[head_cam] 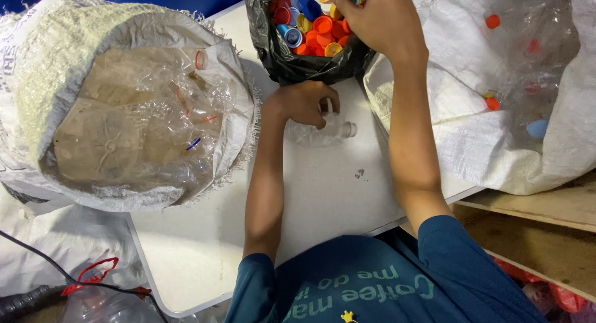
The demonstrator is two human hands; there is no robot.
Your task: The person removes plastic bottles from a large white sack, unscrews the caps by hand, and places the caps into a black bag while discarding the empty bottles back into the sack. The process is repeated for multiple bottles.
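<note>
A large white woven sack [37, 81] of crushed clear bottles fills the upper left. Another white sack [496, 130] sits upper right, holding what look like capped bottles. Black cable [37, 255] crosses the lower left; wooden boards [546, 236] lie lower right.

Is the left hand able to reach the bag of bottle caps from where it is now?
Probably yes: the left hand holds a clear bottle just below the black bag, nothing between.

shirt: dark blue tee [397, 279] | short sleeves | pale green print | arms bare
</note>
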